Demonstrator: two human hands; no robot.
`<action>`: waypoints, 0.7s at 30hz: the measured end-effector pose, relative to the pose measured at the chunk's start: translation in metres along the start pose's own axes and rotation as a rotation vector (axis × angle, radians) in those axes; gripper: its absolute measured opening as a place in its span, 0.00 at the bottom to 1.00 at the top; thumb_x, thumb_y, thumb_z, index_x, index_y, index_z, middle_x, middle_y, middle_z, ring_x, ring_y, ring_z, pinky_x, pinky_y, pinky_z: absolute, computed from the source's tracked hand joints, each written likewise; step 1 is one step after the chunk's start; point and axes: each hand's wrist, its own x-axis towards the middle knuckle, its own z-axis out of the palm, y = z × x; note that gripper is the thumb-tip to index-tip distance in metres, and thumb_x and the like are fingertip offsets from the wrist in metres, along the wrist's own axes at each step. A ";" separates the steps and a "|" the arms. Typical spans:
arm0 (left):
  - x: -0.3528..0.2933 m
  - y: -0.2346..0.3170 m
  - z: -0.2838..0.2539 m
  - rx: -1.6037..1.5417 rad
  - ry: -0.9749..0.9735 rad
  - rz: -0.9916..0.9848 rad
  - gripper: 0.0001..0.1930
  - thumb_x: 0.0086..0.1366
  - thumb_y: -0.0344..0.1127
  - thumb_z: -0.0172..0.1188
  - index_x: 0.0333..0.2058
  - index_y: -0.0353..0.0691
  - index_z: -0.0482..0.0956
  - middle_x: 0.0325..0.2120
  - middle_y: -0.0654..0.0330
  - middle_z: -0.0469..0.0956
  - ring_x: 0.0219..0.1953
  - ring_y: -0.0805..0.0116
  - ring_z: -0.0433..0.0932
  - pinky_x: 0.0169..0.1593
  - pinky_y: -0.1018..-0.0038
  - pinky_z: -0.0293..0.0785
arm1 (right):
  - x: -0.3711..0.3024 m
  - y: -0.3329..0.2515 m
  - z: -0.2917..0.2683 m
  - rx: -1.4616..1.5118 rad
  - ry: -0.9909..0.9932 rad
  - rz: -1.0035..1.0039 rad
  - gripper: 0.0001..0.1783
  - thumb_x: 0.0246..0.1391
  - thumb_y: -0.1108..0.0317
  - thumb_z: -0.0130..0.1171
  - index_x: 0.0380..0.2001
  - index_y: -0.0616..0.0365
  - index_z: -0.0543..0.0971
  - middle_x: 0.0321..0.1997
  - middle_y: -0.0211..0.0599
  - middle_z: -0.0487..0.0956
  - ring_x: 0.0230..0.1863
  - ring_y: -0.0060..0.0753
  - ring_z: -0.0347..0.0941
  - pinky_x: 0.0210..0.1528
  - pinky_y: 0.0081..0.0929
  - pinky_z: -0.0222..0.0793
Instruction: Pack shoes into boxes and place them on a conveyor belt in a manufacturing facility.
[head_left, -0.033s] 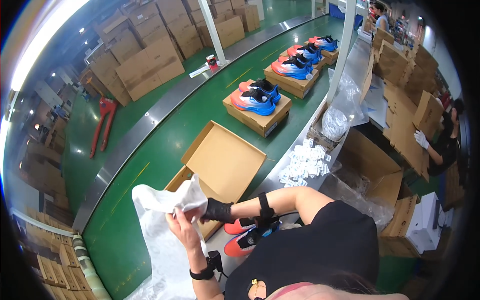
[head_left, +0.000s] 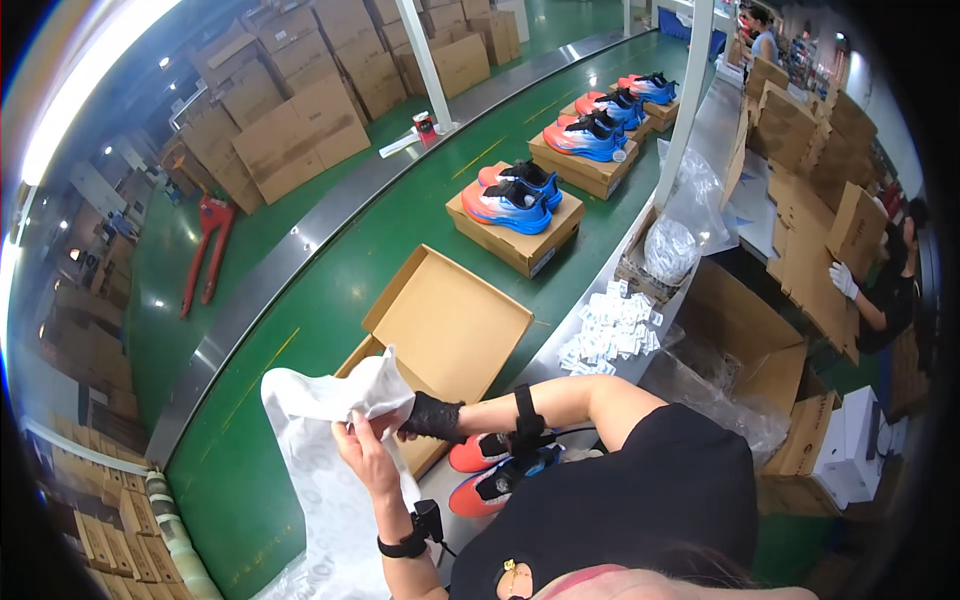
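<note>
A white sheet of printed tissue paper (head_left: 325, 480) hangs from my hands over the near end of the green belt. My left hand (head_left: 368, 455) is closed, pinching the upper part of the sheet between thumb and fingers. Beside it, my right hand (head_left: 428, 418), in a black glove, grips the same sheet; the paper covers some of its fingertips. Just beyond the paper stands an open cardboard shoebox (head_left: 450, 325) with its lid raised. A pair of red, black and blue running shoes (head_left: 480, 492) sits below my right forearm, partly covered by it.
Several shoeboxes (head_left: 510, 235) with running shoes on top line the green belt (head_left: 265, 390). Small white packets (head_left: 612, 325) lie heaped on the metal ledge at right, near plastic bags (head_left: 672, 248). A white-gloved person (head_left: 845, 280) handles cardboard at far right. A red pallet jack (head_left: 207, 255) stands left.
Both hands keep hold of the tissue paper, which has shifted only slightly. My right wrist has moved a little to the left.
</note>
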 end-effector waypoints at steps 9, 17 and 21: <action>0.031 -0.052 -0.031 1.358 -0.110 0.382 0.29 0.51 0.46 0.58 0.48 0.35 0.62 0.49 0.44 0.60 0.54 0.47 0.55 0.53 0.52 0.51 | 0.054 0.017 -0.128 0.034 0.681 -0.287 0.09 0.48 0.63 0.49 0.27 0.57 0.74 0.14 0.27 0.70 0.18 0.18 0.66 0.20 0.19 0.63; -0.032 -0.132 -0.144 1.692 -0.099 -0.379 0.37 0.49 0.58 0.53 0.54 0.43 0.58 0.54 0.41 0.51 0.58 0.44 0.47 0.51 0.39 0.44 | 0.031 0.025 -0.301 -0.355 1.568 -0.327 0.10 0.41 0.65 0.51 0.25 0.61 0.74 0.24 0.49 0.75 0.28 0.43 0.72 0.31 0.34 0.65; -0.039 -0.186 -0.233 1.321 0.191 -0.616 0.45 0.48 0.63 0.52 0.56 0.39 0.50 0.54 0.39 0.52 0.57 0.46 0.51 0.53 0.45 0.48 | 0.001 0.067 -0.381 -0.539 1.627 -0.259 0.07 0.40 0.68 0.49 0.20 0.60 0.72 0.13 0.36 0.69 0.11 0.29 0.65 0.13 0.27 0.61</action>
